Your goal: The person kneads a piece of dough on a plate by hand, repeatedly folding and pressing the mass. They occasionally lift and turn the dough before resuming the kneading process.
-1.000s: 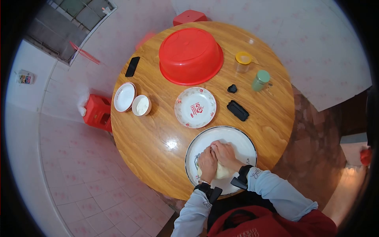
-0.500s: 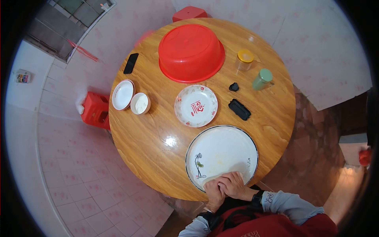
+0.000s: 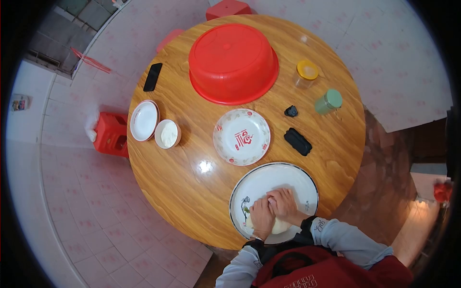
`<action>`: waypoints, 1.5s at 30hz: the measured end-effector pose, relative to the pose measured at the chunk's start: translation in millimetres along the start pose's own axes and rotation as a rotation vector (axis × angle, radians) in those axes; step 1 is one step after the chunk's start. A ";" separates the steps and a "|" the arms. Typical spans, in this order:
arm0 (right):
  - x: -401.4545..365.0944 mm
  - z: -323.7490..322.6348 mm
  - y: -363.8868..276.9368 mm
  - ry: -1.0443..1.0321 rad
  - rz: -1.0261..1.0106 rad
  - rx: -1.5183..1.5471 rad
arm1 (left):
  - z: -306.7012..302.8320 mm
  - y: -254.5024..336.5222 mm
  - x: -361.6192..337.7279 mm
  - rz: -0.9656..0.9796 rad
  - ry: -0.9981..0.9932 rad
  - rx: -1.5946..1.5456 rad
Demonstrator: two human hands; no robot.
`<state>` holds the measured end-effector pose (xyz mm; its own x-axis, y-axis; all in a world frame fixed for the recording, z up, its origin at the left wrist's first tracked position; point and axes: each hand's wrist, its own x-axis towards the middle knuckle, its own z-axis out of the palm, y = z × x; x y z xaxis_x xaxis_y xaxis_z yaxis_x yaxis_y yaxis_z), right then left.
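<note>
A pale lump of dough (image 3: pixel 279 227) lies on the near part of a large white platter (image 3: pixel 297 180) with a dark rim and a small painted plant. My left hand (image 3: pixel 262 216) is closed over the dough's left side, fingers pointing away from me. Beside it, touching, my right hand (image 3: pixel 284 204) grips the dough from the right with curled fingers. Most of the dough is hidden beneath both palms; a part shows between my wrists.
Beyond the platter sit a patterned white plate (image 3: pixel 241 137), an upturned red basin (image 3: pixel 230 62), a black tray-like piece (image 3: pixel 297 141), a yellow-lidded jar (image 3: pixel 306 73) and a green-lidded jar (image 3: pixel 329 101). On the left are a bowl of white powder (image 3: pixel 168 134), stacked dishes (image 3: pixel 144 120) and a phone (image 3: pixel 152 77).
Both hands have moved forward over the platter, away from its near rim. More of the dough shows behind them. The camera view has shifted slightly.
</note>
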<state>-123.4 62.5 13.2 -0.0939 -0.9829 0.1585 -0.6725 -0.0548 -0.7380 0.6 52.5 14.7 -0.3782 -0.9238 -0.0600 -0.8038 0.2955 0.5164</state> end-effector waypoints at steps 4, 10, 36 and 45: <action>11.4 5.0 6.3 -0.001 0.107 0.112 | -3.2 -2.0 22.2 0.012 -0.007 -0.041; 22.4 -9.1 -7.0 -0.045 0.307 0.202 | -7.5 3.0 29.0 -0.126 0.009 -0.170; -25.3 -36.2 -45.9 0.155 0.053 0.088 | -32.1 20.0 -21.4 0.140 0.392 -0.077; -24.3 -22.0 -24.0 0.070 -0.092 0.000 | -3.5 -11.1 -10.0 0.139 0.347 -0.125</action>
<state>-121.1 91.6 41.5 -0.0829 -0.9588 0.2715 -0.6804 -0.1446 -0.7185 14.8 57.6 12.5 -0.2844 -0.9109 0.2988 -0.6856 0.4111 0.6007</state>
